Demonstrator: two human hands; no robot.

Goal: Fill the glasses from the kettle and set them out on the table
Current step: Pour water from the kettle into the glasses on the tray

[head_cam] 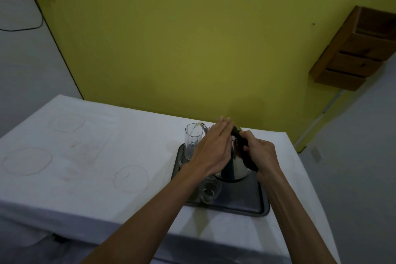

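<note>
1. Head view: steel kettle (239,166) is tipped toward the far-left corner of the dark metal tray (256,201), its base raised at the near side, spout over a tall clear glass (192,143).
2. Right hand (260,153) is wrapped tight round the kettle's black handle (244,150), fingers curled fully closed on it.
3. Left hand (211,152) lies flat, fingers straight & together, palm pressed on the kettle top/lid area; nothing gripped, no curl.
4. Tall glass stands upright at the tray's far-left corner, just left of the kettle. A thin pale stream enters at the rim; liquid level inside can't be judged, glass looks mostly clear.
5. 2nd glass (211,191), shorter, sits near the tray's near-left part, partly under the left forearm; contents can't be told.
6. Tray rests on the white-clothed table (85,178), toward its right edge, w/ the near rim not far from the table's near edge.
7. Cloth's left half shows faint brownish ring stains (26,161).
</note>
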